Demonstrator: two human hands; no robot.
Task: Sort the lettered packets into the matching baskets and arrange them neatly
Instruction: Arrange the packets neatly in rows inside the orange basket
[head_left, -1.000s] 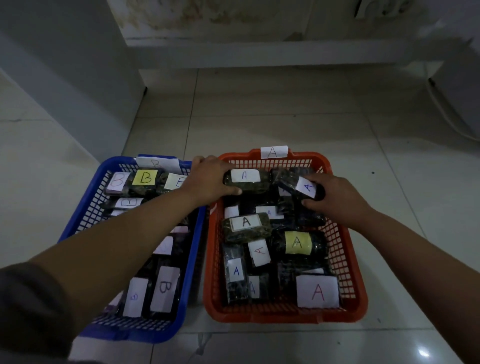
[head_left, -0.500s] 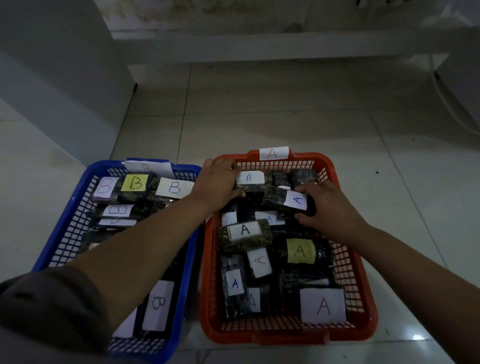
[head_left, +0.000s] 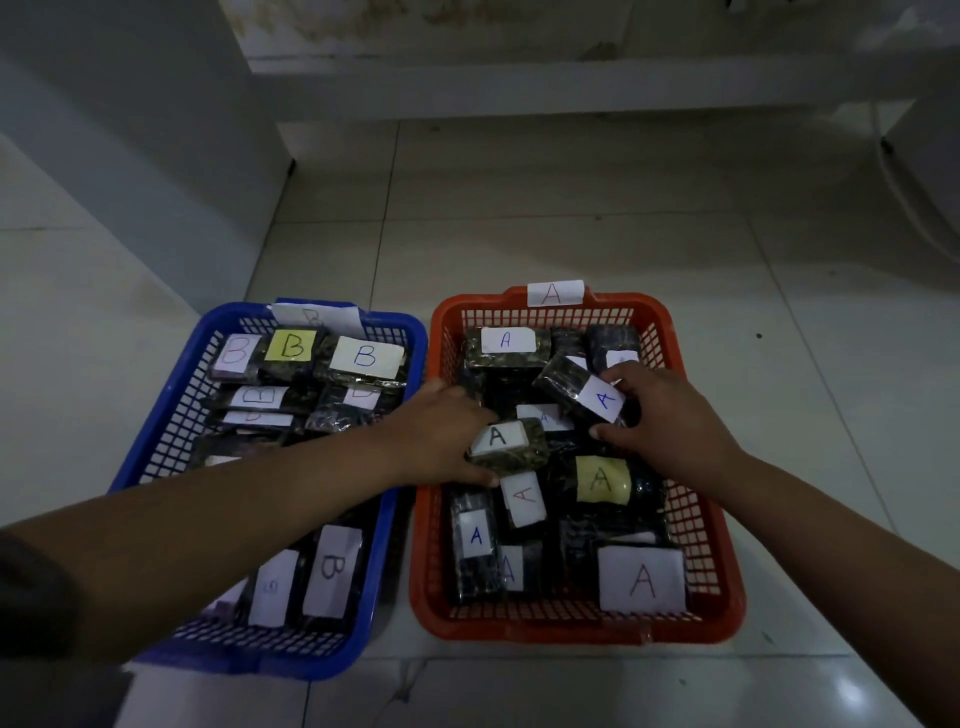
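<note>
Two baskets sitting on a pale tiled floor (head_left: 571, 218) by a white wall.
Centre frame, the left hand (head_left: 441, 436) is gripping a black-lettered A packet (head_left: 506, 447) and the right hand (head_left: 670, 415) is pinching a blue-lettered A packet (head_left: 582, 392), both over the orange basket (head_left: 711, 525) holding A packets; the blue basket (head_left: 156, 431) at lower left is holding B packets.

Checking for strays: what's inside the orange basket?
The orange basket holds only A-labelled packets; both hands grip one each. Lower layers are covered.

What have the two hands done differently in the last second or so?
The left hand let go of the far packet and came nearer, now gripping the black-lettered packet. The right hand went on holding its blue-lettered packet, now tilted. The blue basket and orange basket look unchanged.
</note>
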